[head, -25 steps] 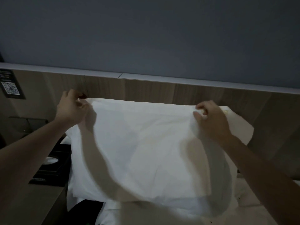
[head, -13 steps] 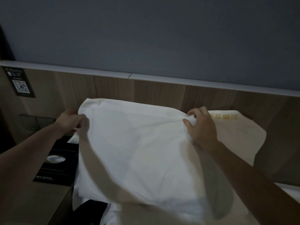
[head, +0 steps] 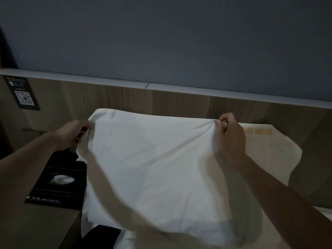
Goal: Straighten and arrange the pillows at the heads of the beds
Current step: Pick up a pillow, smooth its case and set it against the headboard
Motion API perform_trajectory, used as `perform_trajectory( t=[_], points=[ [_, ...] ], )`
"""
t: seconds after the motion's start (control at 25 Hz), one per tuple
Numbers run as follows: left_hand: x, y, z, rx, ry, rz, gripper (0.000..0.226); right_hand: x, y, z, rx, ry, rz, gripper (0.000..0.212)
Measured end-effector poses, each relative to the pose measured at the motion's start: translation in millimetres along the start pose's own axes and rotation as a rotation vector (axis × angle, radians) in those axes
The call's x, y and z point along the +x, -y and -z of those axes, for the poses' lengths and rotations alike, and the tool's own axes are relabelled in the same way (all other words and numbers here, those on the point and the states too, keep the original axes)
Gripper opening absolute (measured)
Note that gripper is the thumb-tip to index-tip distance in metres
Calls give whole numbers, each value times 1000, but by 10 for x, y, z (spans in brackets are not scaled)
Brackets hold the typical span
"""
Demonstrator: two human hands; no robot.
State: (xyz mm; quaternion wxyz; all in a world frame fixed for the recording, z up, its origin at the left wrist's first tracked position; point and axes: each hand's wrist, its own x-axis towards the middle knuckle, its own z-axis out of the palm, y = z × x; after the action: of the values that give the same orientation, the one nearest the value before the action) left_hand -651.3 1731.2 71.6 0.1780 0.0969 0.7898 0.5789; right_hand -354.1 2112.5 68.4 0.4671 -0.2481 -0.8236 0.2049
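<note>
Black plaque with a QR code (head: 24, 95) hangs on the wooden headboard panel (head: 179, 105) at about 9 o'clock. Below it, at 8 o'clock, a black tissue box (head: 59, 182) sits on the bedside bench (head: 36, 229), a white tissue showing in its oval slot. Just right of the box, the left hand (head: 73, 134) grips the left edge of the front pillow (head: 152, 168) near its upper corner; its fingers (head: 86, 127) are curled round the cloth. This white pillow fills the middle of the view, standing tilted toward the headboard at the head of the bed, its lower edge down at 6 o'clock on white bedding. At 2 o'clock the right hand (head: 229, 139) pinches a bunched fold of the pillow's top edge between thumb and curled fingers (head: 224, 123), with creases fanning out from the pinch. Behind that hand, toward 3 o'clock, a second white pillow (head: 280, 150) leans on the headboard, gold embroidered characters near its top edge, too blurred to read
</note>
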Motion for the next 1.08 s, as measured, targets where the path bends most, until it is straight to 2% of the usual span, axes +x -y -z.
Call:
perform_trajectory(
  t=[0.08,0.16,0.36,0.44,0.56,0.6,0.72,0.92,1.0,1.08],
  points=[
    [50,26,41,4,1,49,26,-22,24,25,20,-10,-2,6],
    [33,-7,57,13,72,116,38,-28,42,29,25,-17,5,7],
    [0,-75,100,68,147,133,45,-18,39,47,35,-14,10,7],
    [38,-103,124,203,48,81,53,-25,32,64,41,-14,10,7],
    [102,-230,157,676,-234,-196,41,24,19,75,32,-11,23,6],
    [104,-289,161,762,-324,-284,39,56,10,72,38,-18,21,5],
    [87,-429,89,754,-515,-434,35,117,-17,43,79,-76,-19,5],
    [128,-369,-82,710,-598,-334,26,83,-85,0,13,-51,33,3],
    [84,-363,-91,658,-634,-328,31,88,-155,23,23,-36,46,5],
    [-23,-359,-167,652,-617,-335,47,22,-230,93,46,-42,30,15]
  ],
)
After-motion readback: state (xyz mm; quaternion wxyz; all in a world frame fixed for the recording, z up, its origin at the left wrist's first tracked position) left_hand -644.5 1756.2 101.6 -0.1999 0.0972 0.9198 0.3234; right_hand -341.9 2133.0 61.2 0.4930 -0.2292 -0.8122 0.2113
